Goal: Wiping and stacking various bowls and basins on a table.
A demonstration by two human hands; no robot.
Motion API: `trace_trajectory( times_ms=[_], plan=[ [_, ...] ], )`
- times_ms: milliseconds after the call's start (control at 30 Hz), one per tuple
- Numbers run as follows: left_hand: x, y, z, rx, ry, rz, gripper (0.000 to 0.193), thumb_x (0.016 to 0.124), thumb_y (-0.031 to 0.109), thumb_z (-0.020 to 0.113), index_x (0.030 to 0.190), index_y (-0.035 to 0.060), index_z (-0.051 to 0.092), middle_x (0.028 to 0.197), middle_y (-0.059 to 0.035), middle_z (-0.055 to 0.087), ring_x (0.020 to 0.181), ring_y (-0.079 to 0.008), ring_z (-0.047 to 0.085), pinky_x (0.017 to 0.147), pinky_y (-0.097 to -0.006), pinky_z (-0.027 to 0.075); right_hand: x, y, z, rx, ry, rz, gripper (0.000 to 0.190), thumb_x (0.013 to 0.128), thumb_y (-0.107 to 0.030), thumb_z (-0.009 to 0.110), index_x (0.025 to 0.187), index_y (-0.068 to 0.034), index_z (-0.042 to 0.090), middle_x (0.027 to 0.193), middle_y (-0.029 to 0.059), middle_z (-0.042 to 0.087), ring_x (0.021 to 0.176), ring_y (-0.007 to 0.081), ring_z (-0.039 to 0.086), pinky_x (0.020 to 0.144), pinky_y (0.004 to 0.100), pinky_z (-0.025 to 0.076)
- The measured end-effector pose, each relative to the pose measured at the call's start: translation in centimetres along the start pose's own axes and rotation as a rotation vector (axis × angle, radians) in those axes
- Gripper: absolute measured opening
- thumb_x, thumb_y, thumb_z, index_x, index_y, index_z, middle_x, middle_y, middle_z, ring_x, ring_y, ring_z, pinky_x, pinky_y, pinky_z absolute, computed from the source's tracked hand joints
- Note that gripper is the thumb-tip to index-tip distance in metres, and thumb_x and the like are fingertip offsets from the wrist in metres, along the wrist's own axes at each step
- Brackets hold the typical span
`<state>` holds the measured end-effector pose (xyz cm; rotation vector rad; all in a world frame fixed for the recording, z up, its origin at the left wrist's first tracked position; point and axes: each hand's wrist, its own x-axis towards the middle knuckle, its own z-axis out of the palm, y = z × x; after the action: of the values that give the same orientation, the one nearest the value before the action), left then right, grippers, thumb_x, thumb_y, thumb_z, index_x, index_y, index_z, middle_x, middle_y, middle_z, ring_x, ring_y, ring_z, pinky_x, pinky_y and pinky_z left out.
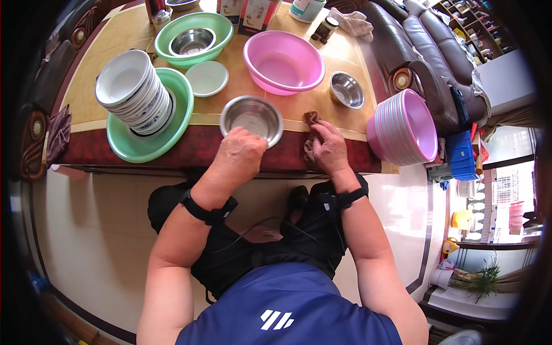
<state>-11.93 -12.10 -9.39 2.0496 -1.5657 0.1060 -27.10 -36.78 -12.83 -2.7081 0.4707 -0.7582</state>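
Note:
My left hand (241,152) is curled over the near rim of a stainless steel bowl (250,114) at the table's front edge. The fingertips are hidden behind the knuckles. My right hand (330,145) grips a crumpled brown cloth (312,117), parts of which show past the fingers and beside the thumb. A second steel bowl (347,89) stands farther back to the right. Behind the bowl at my left hand is a wide pink plastic basin (284,62). A pale round plate or lid (207,78) lies to its left.
On the left, a green basin (183,92) holds a tall, leaning stack of white bowls (133,92). Another green basin (222,32) with a steel bowl (192,42) inside stands behind. Stacked pink basins (403,127) lean at the right table edge. Boxes (258,15) and a jar (326,28) stand at the back.

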Motion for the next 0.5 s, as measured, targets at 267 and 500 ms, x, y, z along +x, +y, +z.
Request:
trace_trajectory(
  times_ms=[267,500],
  plan=[
    [1.7,2.2,1.5,0.108,0.156,0.04,0.02,0.077,0.006,0.068,0.096,0.007,0.07,0.11,-0.0166,0.068,0.11,-0.0375,0.063,0.112,-0.0576,0.041,-2.3,3.4,-3.1,0.358,0.161,0.269,0.03,0.083,0.006,0.058,0.109,-0.001,0.073,0.111,0.0136,0.073,0.102,0.0263,0.071,0.094,0.0329,0.055],
    [3.2,1.9,0.4,-0.008,-0.193,-0.407,0.077,0.071,0.011,0.083,0.141,0.0043,0.051,0.137,-0.0235,0.058,0.12,-0.0443,0.062,0.105,-0.0496,0.048,-4.0,-1.9,-7.6,1.031,0.006,0.592,0.03,0.086,0.01,0.057,0.111,0.003,0.072,0.107,0.0064,0.073,0.094,0.0117,0.068,0.087,0.0264,0.055]
  ],
)
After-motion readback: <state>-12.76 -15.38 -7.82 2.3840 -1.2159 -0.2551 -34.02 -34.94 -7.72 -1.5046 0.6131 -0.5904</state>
